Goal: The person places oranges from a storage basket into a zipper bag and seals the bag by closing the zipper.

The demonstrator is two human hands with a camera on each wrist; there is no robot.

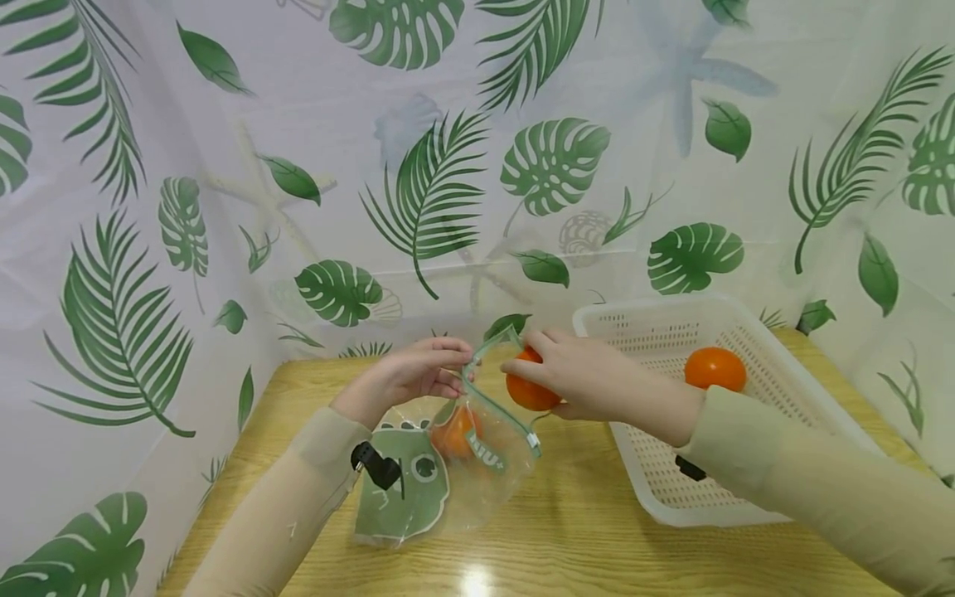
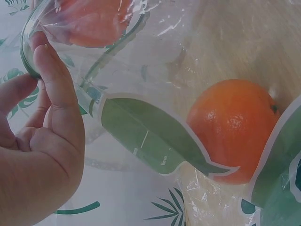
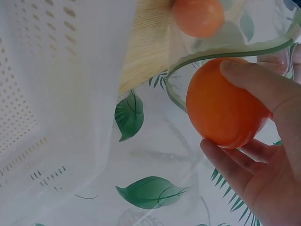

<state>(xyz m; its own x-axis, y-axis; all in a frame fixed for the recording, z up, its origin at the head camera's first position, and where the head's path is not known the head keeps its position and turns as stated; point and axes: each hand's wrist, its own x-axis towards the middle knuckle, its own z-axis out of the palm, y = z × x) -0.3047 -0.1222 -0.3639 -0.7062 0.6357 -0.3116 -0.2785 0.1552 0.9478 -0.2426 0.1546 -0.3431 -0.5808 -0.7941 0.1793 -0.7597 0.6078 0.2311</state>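
A clear zip bag point(image 1: 488, 489) with green printed shapes hangs over the table, its green-edged mouth spread apart. One orange point(image 2: 235, 129) lies inside it. My left hand point(image 1: 418, 371) pinches the bag's rim between thumb and fingers, as the left wrist view point(image 2: 51, 117) shows up close. My right hand point(image 1: 585, 375) grips a second orange point(image 3: 228, 103), thumb on one side and fingers on the other, right at the bag's mouth. From the head view, part of this orange is covered by the right hand.
To the right stands a white perforated plastic basket point(image 1: 649, 502) with another orange point(image 1: 715, 369) in it, under the right forearm. The wooden table point(image 1: 582, 555) meets a leaf-printed cloth point(image 1: 462, 199) at the back and sides.
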